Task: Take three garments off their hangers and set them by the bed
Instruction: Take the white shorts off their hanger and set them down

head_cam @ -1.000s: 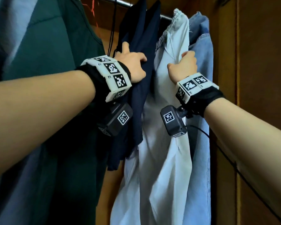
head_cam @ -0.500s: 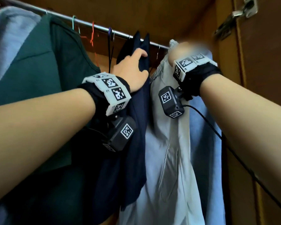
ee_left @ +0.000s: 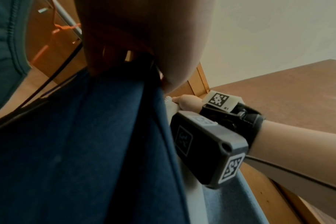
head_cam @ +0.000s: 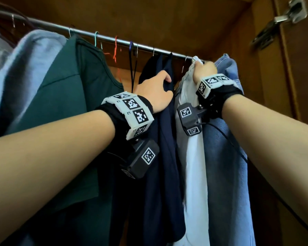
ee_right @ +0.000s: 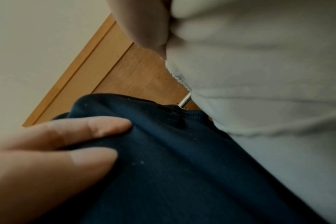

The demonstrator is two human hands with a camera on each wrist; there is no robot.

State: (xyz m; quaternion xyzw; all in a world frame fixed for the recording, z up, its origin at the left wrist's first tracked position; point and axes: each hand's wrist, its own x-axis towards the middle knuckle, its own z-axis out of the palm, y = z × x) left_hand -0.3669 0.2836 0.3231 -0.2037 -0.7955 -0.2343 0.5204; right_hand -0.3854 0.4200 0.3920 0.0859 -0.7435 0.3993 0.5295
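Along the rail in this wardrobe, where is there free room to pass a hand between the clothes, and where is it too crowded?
One open gap on the rail lies between the green garment and the navy garment; only bare hanger hooks and a dark cord hang there. From navy rightward it is crowded: the white garment and the denim garment press together against the wardrobe wall.

This is the inside of a wooden wardrobe (head_cam: 194, 18) in a home, probably a bedroom. Shirts and trousers hang from wire hangers (head_cam: 96, 39) on a metal rail (head_cam: 114, 39), and a door hinge (head_cam: 283, 18) shows at the upper right.
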